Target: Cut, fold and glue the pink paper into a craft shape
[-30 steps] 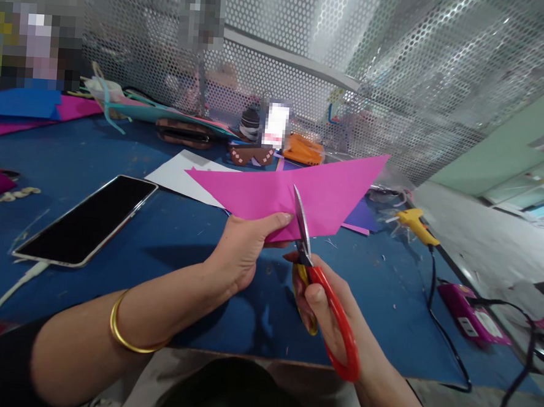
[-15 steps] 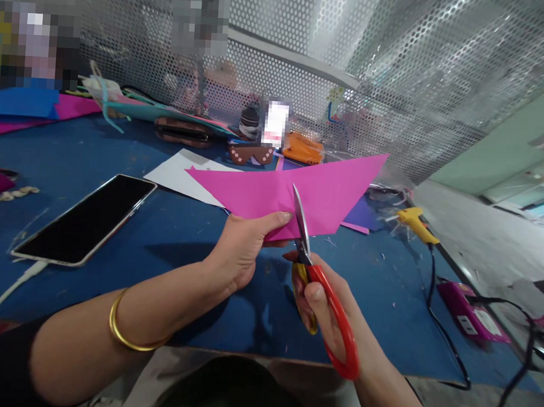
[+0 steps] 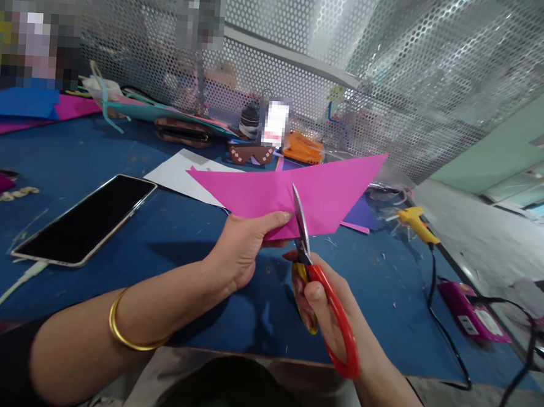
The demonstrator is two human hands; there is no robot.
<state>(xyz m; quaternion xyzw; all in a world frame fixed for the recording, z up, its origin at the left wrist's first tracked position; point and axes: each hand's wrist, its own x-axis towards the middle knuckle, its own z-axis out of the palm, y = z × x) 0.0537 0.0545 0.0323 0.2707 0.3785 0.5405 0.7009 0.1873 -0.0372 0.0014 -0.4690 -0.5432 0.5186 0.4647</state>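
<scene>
My left hand (image 3: pixel 244 248) pinches a bright pink sheet of paper (image 3: pixel 332 198) at its lower edge, thumb on top and fingers underneath. The sheet is held above the table, with pointed corners to left and right. In my right hand (image 3: pixel 335 293) are scissors (image 3: pixel 339 318) with a red handle loop and a yellow one. Their blades are parted around the lower edge of the paper. One blade lies over the pink surface just right of my left thumb; the other is mostly hidden behind the sheet.
On the blue table (image 3: pixel 122 305) lie a phone (image 3: pixel 86 220) with a white cable, white paper (image 3: pixel 177 173), a yellow glue gun (image 3: pixel 416 223) with a black cord, and a magenta box (image 3: pixel 472 314). An orange object (image 3: pixel 303 148) and a brown patterned piece (image 3: pixel 250 154) sit before the perforated metal screen (image 3: pixel 291 39).
Almost nothing differs. Both hands, the scissors and the pink paper keep the same positions, apart from a very slight shift of the paper's tips.
</scene>
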